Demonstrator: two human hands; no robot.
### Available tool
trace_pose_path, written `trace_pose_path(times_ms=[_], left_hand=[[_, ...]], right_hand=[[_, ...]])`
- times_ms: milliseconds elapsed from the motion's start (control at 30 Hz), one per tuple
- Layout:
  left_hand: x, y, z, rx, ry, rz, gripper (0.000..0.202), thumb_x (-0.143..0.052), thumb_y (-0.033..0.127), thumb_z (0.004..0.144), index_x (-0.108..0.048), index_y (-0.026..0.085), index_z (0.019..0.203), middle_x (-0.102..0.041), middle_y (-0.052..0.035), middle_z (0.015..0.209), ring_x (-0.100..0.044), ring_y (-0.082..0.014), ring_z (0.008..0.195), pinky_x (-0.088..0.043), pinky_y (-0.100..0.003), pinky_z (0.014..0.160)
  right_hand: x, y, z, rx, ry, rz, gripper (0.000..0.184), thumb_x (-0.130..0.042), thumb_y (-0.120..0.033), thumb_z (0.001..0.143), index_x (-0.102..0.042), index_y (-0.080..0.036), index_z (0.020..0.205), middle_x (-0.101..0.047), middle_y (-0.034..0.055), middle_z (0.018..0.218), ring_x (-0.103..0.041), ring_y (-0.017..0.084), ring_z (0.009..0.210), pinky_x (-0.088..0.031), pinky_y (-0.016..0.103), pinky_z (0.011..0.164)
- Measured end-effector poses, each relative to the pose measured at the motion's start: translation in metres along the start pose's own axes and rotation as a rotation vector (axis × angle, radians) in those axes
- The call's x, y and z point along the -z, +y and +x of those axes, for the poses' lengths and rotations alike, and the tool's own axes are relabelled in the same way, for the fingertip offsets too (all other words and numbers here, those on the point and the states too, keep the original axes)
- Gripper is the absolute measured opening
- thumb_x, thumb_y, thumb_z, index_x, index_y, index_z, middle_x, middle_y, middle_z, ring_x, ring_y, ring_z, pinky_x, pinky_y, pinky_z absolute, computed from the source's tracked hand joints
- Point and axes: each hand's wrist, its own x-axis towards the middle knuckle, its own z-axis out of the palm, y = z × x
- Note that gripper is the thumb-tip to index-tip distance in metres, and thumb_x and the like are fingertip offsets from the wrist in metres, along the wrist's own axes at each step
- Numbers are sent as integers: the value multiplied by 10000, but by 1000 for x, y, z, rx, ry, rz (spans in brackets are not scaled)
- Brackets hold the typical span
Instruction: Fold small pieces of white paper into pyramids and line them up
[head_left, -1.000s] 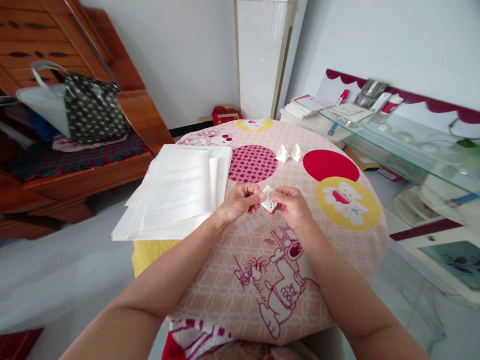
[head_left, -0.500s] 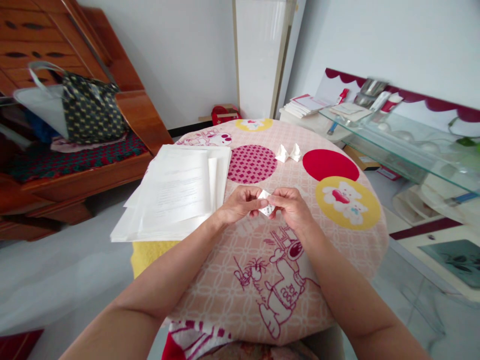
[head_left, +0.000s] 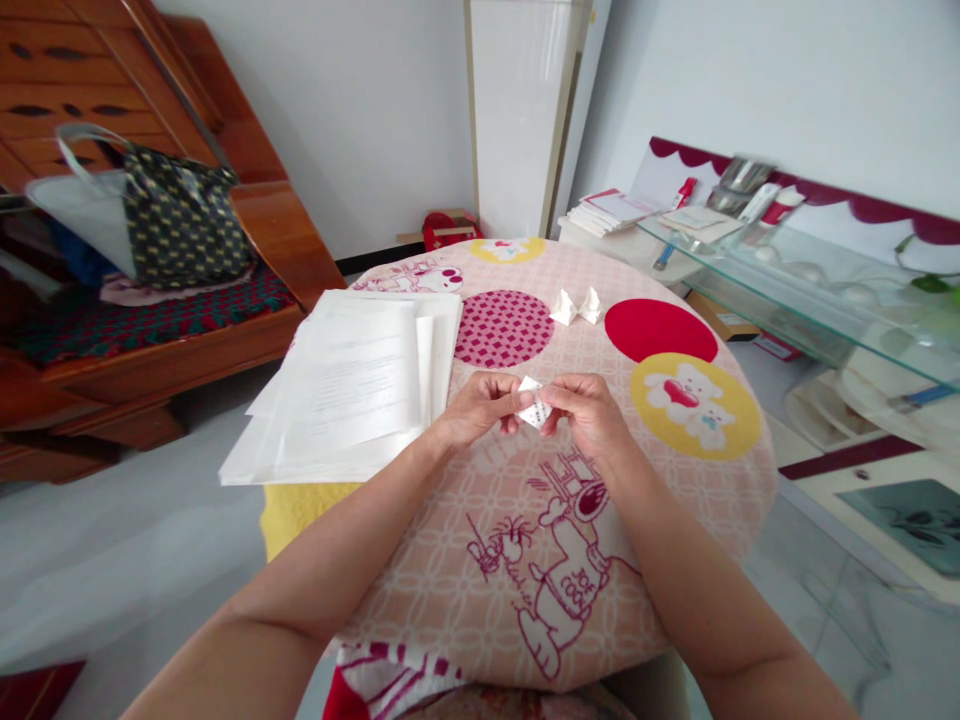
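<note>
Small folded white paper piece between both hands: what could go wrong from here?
The small folded white paper piece is pinched only by the fingers of the left hand and right hand; it might slip or crease off-line. The stack of white paper sheets overhangs the cloth-covered round table beside the left forearm, so a nudge could slide sheets off.

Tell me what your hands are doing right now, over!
Both shut: left hand and right hand pinch the small folded paper above the tablecloth. Left of them, a paper stack; farther back, two folded pieces; neither touches the hands.
</note>
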Motion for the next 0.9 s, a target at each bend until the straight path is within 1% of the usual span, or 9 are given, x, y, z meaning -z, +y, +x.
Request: trace_pose_path(times_ms=[67, 167, 267, 367, 467, 533, 633, 767, 900], left_hand=[[1, -1, 2, 0, 22, -7, 435, -749, 561, 780, -642, 146, 704, -598, 11, 591, -521, -69, 488, -392, -175, 440], [4, -3, 4, -11, 88, -23, 394, -796, 506, 751, -649, 140, 747, -574, 30, 590, -446, -40, 460, -320, -156, 410], [7, -5, 6, -8, 133, -58, 372, -827, 457, 723, -646, 138, 780, -572, 39, 593, -425, -28, 446, -297, -148, 401], [8, -6, 6, 4, 141, -83, 379, -843, 435, 701, -632, 144, 822, -612, 30, 618, -512, -52, 473, -388, -157, 432], [7, -9, 7, 23, 135, -93, 382, -848, 422, 698, -624, 147, 841, -658, 11, 647, -593, -83, 520, -491, -189, 501], [7, -11, 8, 38, 169, -88, 384, -855, 418, 692, -635, 143, 843, -678, 0, 667, -620, -95, 547, -523, -205, 531], [7, -13, 8, 86, 242, -31, 407, -868, 458, 671, -660, 126, 779, -668, -10, 624, -618, -103, 533, -526, -212, 521], [6, -12, 8, 163, 218, -71, 496, -846, 575, 667, -712, 108, 768, -722, -65, 693, -673, -131, 604, -560, -231, 582], [4, -10, 7, 179, 209, -143, 532, -822, 619, 680, -708, 106, 756, -734, -81, 708, -693, -140, 635, -570, -230, 610]], right_hand=[[3, -1, 0, -13, -5, -34, 290, -785, -402, 733, -685, -182, 573, -660, 16, 499, -585, 128, 401, -453, 222, 400], [4, -1, 1, -49, -12, -88, 309, -777, -428, 742, -689, -177, 582, -651, 20, 491, -584, 135, 414, -457, 236, 419], [3, 1, 3, -13, 0, -136, 297, -776, -441, 740, -713, -171, 633, -685, 30, 571, -605, 137, 488, -473, 248, 482], [3, 4, 5, 62, 32, -203, 271, -786, -408, 719, -690, -174, 620, -679, 19, 615, -583, 130, 556, -455, 249, 534], [2, 8, 6, 126, 108, -285, 274, -748, -389, 747, -643, -179, 607, -626, -2, 593, -528, 126, 558, -405, 253, 528], [1, 10, 6, 203, 171, -386, 292, -716, -364, 775, -588, -185, 584, -542, -28, 547, -456, 112, 525, -346, 249, 502], [-1, 14, 5, 408, 243, -612, 331, -670, -291, 813, -487, -196, 554, -431, -48, 530, -387, 101, 517, -303, 253, 506], [-3, 19, 5, 687, 261, -947, 290, -572, -187, 874, -489, -201, 596, -511, -7, 608, -474, 130, 601, -368, 269, 586], [-6, 23, 4, 780, 202, -1178, 255, -514, -130, 909, -591, -198, 676, -614, 55, 728, -558, 171, 708, -422, 286, 644]])
